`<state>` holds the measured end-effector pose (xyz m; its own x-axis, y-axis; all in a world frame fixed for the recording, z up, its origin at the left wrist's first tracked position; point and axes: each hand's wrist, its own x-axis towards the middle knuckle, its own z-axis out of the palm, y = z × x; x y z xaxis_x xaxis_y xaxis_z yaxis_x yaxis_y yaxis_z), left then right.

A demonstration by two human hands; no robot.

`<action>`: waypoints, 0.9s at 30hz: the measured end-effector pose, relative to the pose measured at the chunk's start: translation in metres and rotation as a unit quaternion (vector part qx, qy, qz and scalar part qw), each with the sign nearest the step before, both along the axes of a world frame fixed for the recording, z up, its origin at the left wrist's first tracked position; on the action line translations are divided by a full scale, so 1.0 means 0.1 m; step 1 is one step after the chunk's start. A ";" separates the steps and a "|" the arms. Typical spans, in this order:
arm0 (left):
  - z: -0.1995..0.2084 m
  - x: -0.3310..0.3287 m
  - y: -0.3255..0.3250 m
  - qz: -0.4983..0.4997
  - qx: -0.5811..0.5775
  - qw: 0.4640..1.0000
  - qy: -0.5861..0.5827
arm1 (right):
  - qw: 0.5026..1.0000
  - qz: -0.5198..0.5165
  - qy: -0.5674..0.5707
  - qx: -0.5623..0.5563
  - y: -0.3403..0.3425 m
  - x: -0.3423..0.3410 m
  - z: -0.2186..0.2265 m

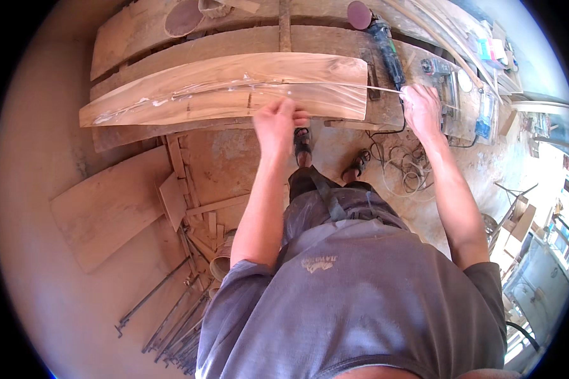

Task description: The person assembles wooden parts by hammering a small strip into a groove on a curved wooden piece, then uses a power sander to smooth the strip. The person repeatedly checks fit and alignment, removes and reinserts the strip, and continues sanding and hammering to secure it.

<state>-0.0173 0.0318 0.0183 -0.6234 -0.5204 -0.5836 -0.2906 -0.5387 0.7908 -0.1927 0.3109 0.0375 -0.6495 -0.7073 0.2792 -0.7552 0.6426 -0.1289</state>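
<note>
A long, pale wooden board (215,85) with a curved outline lies across the workbench in front of me. White, glue-like smears (139,104) run along a lengthwise seam in it. My right hand (422,110), beyond the board's right end, is closed on one end of a thin wooden strip (382,88). The strip reaches left over the board along the seam. At the board's near edge is my left hand (277,126), its fingers curled together; whether anything small sits in them is hidden.
An angle grinder (385,47) with a reddish disc lies behind the strip, and a blue power tool (485,117) rests at the bench's right. Loose cable (411,167) coils on the floor. Boards (110,208) and several metal bars (164,325) are at left.
</note>
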 end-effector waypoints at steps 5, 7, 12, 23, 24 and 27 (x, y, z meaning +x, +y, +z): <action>0.00 -0.12 0.17 0.007 -0.053 0.998 -0.030 | 1.000 0.024 0.001 0.012 0.01 0.01 -0.12; -0.02 -0.07 0.09 0.023 -0.037 0.999 -0.031 | 0.999 0.023 -0.004 0.022 -0.03 0.00 -0.14; -0.02 -0.05 0.02 0.037 0.099 0.994 -0.013 | 0.998 0.038 -0.006 0.042 -0.05 -0.07 -0.16; -0.22 -0.03 -0.19 -0.036 -0.568 0.822 -0.020 | 0.994 -0.026 -0.085 -0.060 0.39 0.01 -0.15; -0.22 -0.07 -0.26 -0.071 -0.686 0.724 0.024 | 0.993 -0.040 -0.097 -0.062 0.47 0.04 -0.18; -0.29 -0.09 -0.39 -0.190 -0.700 0.686 0.059 | 0.989 -0.026 -0.132 -0.058 0.54 0.20 -0.18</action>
